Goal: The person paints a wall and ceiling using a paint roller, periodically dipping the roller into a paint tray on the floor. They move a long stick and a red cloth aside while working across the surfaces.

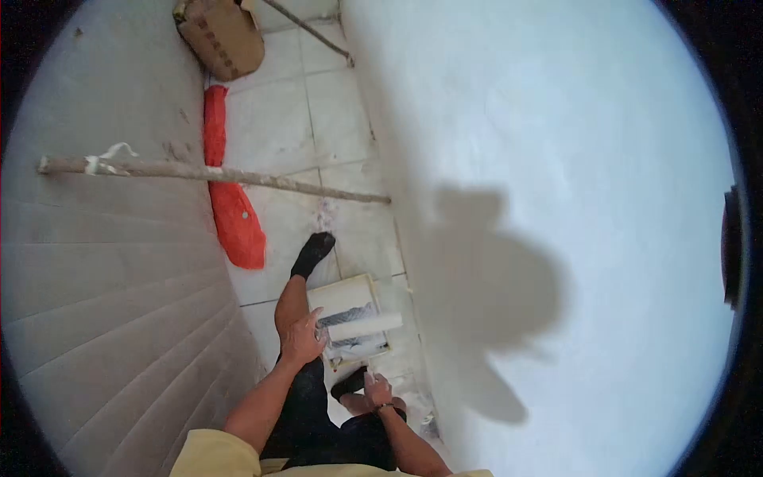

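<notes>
A white roller (366, 326) lies across a tray (343, 292) on the floor between my feet; the tray has a dark patterned sloping part. My left hand (304, 340) is at the roller's left end, its fingers curled around that end. White smears show on its fingers. Lower right, my right hand (378, 389) is beside my dark-socked foot (348, 383), fingers drawn together. Something whitish shows at its fingertips, too small to name.
A wooden pole (294, 184) crosses above the floor between the grey panelled wall (119, 318) and the white wall (636, 238). Behind it are a red bag (237, 226), a cardboard box (222, 40) and a second pole (314, 33). White tiles (266, 119) cover the floor.
</notes>
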A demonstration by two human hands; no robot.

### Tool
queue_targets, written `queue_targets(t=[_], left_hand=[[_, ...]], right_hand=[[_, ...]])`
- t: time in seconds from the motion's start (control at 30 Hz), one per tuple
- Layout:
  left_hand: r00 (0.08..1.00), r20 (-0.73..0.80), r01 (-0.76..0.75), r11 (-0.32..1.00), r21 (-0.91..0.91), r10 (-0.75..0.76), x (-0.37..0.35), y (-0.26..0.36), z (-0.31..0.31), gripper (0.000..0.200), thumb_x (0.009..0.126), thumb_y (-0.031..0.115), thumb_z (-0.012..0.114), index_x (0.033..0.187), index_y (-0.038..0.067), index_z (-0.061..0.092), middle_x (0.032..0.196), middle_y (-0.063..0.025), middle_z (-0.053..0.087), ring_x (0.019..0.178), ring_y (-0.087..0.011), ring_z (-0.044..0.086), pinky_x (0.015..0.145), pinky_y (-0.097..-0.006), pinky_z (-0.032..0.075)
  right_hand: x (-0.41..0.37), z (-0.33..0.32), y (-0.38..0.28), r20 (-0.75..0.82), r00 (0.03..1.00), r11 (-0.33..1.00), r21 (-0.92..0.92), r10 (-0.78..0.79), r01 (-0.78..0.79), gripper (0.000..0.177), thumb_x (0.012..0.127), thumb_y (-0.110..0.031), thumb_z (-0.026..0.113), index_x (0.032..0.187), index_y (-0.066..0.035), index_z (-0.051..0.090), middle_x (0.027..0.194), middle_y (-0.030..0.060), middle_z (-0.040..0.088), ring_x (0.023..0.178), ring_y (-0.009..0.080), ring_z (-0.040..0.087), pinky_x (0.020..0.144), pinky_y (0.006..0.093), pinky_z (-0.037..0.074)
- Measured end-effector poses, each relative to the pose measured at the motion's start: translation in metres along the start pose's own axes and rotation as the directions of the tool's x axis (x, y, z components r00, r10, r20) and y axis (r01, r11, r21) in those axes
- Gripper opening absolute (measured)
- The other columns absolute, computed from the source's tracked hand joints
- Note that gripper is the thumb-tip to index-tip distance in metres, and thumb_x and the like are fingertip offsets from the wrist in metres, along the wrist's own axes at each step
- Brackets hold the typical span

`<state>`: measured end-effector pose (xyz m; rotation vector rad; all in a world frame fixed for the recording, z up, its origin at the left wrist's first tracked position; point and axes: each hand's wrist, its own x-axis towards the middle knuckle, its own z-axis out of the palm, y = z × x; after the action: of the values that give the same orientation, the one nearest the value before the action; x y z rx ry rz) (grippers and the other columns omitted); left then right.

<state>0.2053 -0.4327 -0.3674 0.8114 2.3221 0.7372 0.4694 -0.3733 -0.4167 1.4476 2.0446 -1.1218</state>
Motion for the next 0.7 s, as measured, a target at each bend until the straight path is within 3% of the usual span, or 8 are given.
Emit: queue_targets(t=[0.1, 0.17, 0.27, 0.4, 0.5, 0.6, 0.63, 0.7], left_hand=[[0.999, -0.031, -0.037, 0.998, 0.051, 0.039, 0.009, -0.005, -0.003, 0.054, 0.074, 0.012, 0.065, 0.126, 0.005, 0.052, 0.086, -0.0161, 0.064, 0.079, -0.0319, 0.064, 0.074, -0.0420, 0.051], [1.000, -0.004, 0.025, 0.995, -0.102, -0.025, 0.010, -0.010, -0.006, 0.051, 0.075, 0.014, 0.065, 0.123, 0.005, 0.053, 0.086, -0.0154, 0.063, 0.082, -0.0322, 0.063, 0.074, -0.0430, 0.051], [0.997, 0.029, 0.069, 0.989, -0.129, -0.066, 0.020, -0.002, -0.024, 0.045, 0.075, 0.015, 0.065, 0.118, 0.004, 0.055, 0.085, -0.0158, 0.064, 0.083, -0.0323, 0.063, 0.075, -0.0429, 0.050], [0.999, 0.053, 0.011, 0.998, -0.060, -0.008, 0.036, 0.026, -0.052, 0.037, 0.076, 0.015, 0.064, 0.110, 0.003, 0.059, 0.085, -0.0162, 0.064, 0.083, -0.0323, 0.063, 0.075, -0.0425, 0.050], [0.978, 0.206, 0.007, 0.992, -0.123, 0.018, 0.056, 0.047, -0.061, 0.033, 0.075, 0.018, 0.064, 0.104, 0.003, 0.062, 0.086, -0.0164, 0.066, 0.083, -0.0322, 0.064, 0.075, -0.0415, 0.051], [0.904, 0.426, 0.083, 0.968, -0.239, 0.027, 0.075, 0.065, -0.067, 0.035, 0.074, 0.021, 0.065, 0.103, 0.003, 0.062, 0.088, -0.0163, 0.067, 0.084, -0.0321, 0.065, 0.076, -0.0410, 0.051], [0.908, 0.417, 0.071, 0.964, -0.257, 0.045, 0.080, 0.070, -0.068, 0.032, 0.075, 0.020, 0.066, 0.102, 0.003, 0.063, 0.086, -0.0164, 0.067, 0.081, -0.0310, 0.066, 0.073, -0.0397, 0.052], [0.908, 0.415, 0.067, 0.958, -0.280, 0.057, 0.093, 0.077, -0.074, 0.030, 0.075, 0.019, 0.066, 0.101, 0.004, 0.064, 0.083, -0.0166, 0.067, 0.078, -0.0299, 0.067, 0.071, -0.0384, 0.052]], right_hand=[[-0.010, -0.036, 0.011, -0.021, 1.000, 0.999, -0.034, -0.017, 0.016, 0.042, 0.090, -0.037, 0.051, 0.111, -0.001, 0.058, 0.099, 0.0265, 0.063, 0.092, 0.0441, 0.060, 0.081, 0.0497, 0.048], [-0.016, -0.051, 0.020, -0.281, 0.884, 0.906, -0.316, -0.374, 0.282, 0.031, 0.087, -0.034, 0.057, 0.092, -0.003, 0.059, 0.086, 0.0223, 0.065, 0.079, 0.0417, 0.063, 0.066, 0.0508, 0.049], [-0.015, -0.131, -0.057, -0.259, 0.955, 0.977, -0.191, -0.145, 0.096, 0.029, 0.088, -0.031, 0.056, 0.087, -0.002, 0.058, 0.078, 0.0235, 0.064, 0.069, 0.0438, 0.062, 0.063, 0.0523, 0.049], [0.011, -0.166, -0.101, -0.225, 0.973, 0.986, -0.167, -0.060, 0.023, 0.028, 0.089, -0.030, 0.055, 0.091, -0.003, 0.061, 0.081, 0.0222, 0.063, 0.076, 0.0424, 0.060, 0.072, 0.0496, 0.046], [0.031, -0.167, -0.125, -0.313, 0.917, 0.951, -0.260, -0.248, 0.169, 0.030, 0.088, -0.031, 0.056, 0.091, -0.001, 0.060, 0.076, 0.0217, 0.063, 0.071, 0.0432, 0.059, 0.069, 0.0487, 0.048], [0.041, -0.176, -0.174, -0.443, 0.810, 0.922, -0.227, -0.384, 0.314, 0.033, 0.089, -0.034, 0.057, 0.087, -0.001, 0.060, 0.063, 0.0159, 0.060, 0.055, 0.0351, 0.060, 0.052, 0.0444, 0.048], [0.043, -0.184, -0.194, -0.291, 0.950, 0.985, 0.092, -0.113, 0.145, 0.032, 0.091, -0.034, 0.056, 0.087, -0.002, 0.059, 0.059, 0.0117, 0.057, 0.049, 0.0283, 0.057, 0.045, 0.0397, 0.044], [0.050, -0.209, -0.236, 0.166, 0.965, 0.760, 0.595, 0.205, -0.264, 0.031, 0.094, -0.037, 0.054, 0.082, -0.008, 0.053, 0.052, 0.0009, 0.045, 0.039, 0.0117, 0.045, 0.033, 0.0283, 0.032]])
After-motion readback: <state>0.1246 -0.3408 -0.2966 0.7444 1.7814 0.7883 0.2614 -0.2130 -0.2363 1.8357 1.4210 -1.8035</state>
